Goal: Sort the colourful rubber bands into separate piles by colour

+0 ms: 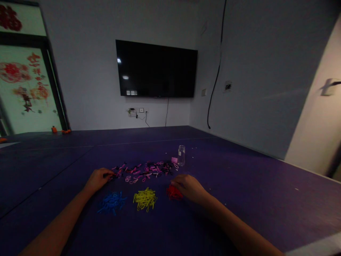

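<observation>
My left hand (97, 180) reaches to the left end of a loose spread of pink and black rubber bands (147, 170). Its thumb and finger are pinched together among them; what they grip is too small to tell. Fingers closed, my right hand (190, 186) rests over the right side of a small heap of red rubber bands (173, 192). Its fingertips are partly hidden, and I cannot see what they hold. Between my arms lie a heap of yellow rubber bands (145, 199) and a heap of blue rubber bands (112, 202).
A clear bottle (181, 156) stands uncapped behind the spread, with a pink cap (174, 160) beside it. All this is on a wide dark purple tabletop (149, 234). A black cable (217, 74) hangs by the right wall, and a television (157, 69) is mounted ahead.
</observation>
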Motion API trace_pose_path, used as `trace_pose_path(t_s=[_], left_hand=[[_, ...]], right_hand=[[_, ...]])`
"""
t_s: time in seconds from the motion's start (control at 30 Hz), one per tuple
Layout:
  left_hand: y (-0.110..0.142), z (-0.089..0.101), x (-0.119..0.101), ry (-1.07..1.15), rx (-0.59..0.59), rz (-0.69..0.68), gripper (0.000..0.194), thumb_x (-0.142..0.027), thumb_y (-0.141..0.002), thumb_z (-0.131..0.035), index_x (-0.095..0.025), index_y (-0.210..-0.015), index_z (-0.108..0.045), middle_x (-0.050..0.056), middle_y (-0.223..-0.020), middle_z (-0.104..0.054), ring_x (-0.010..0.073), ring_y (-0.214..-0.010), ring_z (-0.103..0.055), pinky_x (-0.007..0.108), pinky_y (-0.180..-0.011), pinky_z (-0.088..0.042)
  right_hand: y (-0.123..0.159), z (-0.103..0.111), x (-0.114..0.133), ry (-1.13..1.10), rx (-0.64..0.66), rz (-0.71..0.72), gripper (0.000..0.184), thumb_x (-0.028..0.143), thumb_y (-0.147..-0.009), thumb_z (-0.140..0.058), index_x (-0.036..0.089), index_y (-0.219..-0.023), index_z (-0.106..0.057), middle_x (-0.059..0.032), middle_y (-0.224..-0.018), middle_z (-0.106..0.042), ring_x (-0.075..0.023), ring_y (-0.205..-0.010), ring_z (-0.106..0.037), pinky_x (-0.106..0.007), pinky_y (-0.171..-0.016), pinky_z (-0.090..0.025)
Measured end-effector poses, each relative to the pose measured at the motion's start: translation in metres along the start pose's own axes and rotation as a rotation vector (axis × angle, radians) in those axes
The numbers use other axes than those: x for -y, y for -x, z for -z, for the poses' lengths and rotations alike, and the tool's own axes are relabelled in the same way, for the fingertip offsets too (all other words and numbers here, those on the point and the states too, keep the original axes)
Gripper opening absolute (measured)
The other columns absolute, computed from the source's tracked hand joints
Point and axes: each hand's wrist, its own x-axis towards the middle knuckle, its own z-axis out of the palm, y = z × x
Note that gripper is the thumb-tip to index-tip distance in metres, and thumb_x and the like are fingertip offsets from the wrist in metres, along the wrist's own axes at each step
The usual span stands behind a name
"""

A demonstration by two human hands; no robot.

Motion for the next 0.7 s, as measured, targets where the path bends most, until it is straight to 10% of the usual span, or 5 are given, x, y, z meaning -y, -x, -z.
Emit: trace_pose_path(t_s=[0.37,0.7], left_hand=[[-0.003,-0.001,-0.011,-0.189,0.070,-0.038,0.032,-0.023,-0.076,-0.043,-0.023,-0.089,-0.072,0.006,-0.095,-0.071,0.0216,-0.092,-0.064,0.029,-0.083,-0.046],[0.003,0.001,-0.002,0.090,-0.204,0.182,0.026,-0.036,-0.072,-0.052,-0.021,-0.081,-0.073,0.005,-0.081,-0.073,0.0240,-0.077,-0.066,0.030,-0.066,-0.050]], right_hand=[[0.000,0.003,0.005,-0.020,0.005,-0.013,0.037,0.035,-0.094,-0.035,0.018,-0.086,-0.067,-0.0074,-0.087,-0.068,-0.0175,-0.081,-0.059,-0.025,-0.069,-0.038],[0.001,0.005,0.007,-0.030,0.013,-0.007,0.036,0.035,-0.094,-0.036,0.018,-0.086,-0.066,-0.0071,-0.086,-0.068,-0.0175,-0.081,-0.059,-0.025,-0.069,-0.038]])
